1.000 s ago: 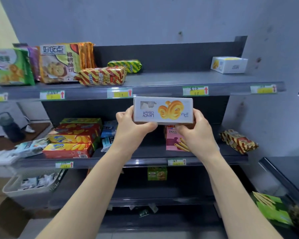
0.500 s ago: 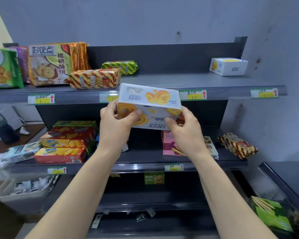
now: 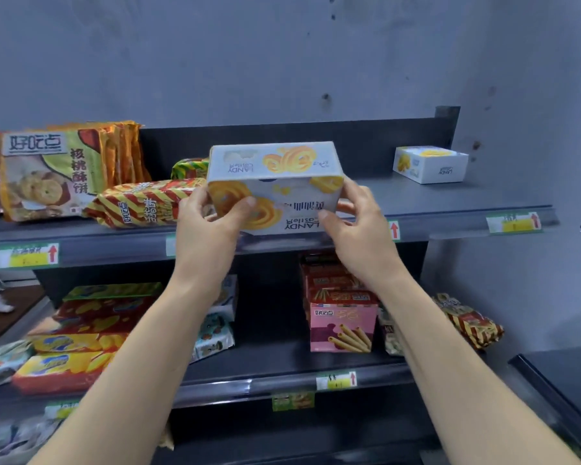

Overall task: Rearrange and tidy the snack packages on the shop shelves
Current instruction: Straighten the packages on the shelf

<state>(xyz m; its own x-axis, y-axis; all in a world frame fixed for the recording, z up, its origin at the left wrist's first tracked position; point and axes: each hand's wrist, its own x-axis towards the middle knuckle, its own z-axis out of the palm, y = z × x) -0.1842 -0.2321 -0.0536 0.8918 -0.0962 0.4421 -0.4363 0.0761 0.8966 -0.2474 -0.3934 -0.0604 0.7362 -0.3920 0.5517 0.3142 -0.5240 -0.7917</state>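
We hold the box [image 3: 275, 186] at the front lip of the top shelf [image 3: 467, 206], tilted, its lettering upside down; whether it touches the shelf we cannot tell. Our left hand [image 3: 208, 229] has its grip clamped on the left end, thumb over the front face, and our right hand [image 3: 359, 239] clamps the right end. To do this well, we should turn the print upright and set it flat, clear of the striped pack [image 3: 141, 204] just beside it. Then we slide it toward the twin box [image 3: 430, 164] well to the right.
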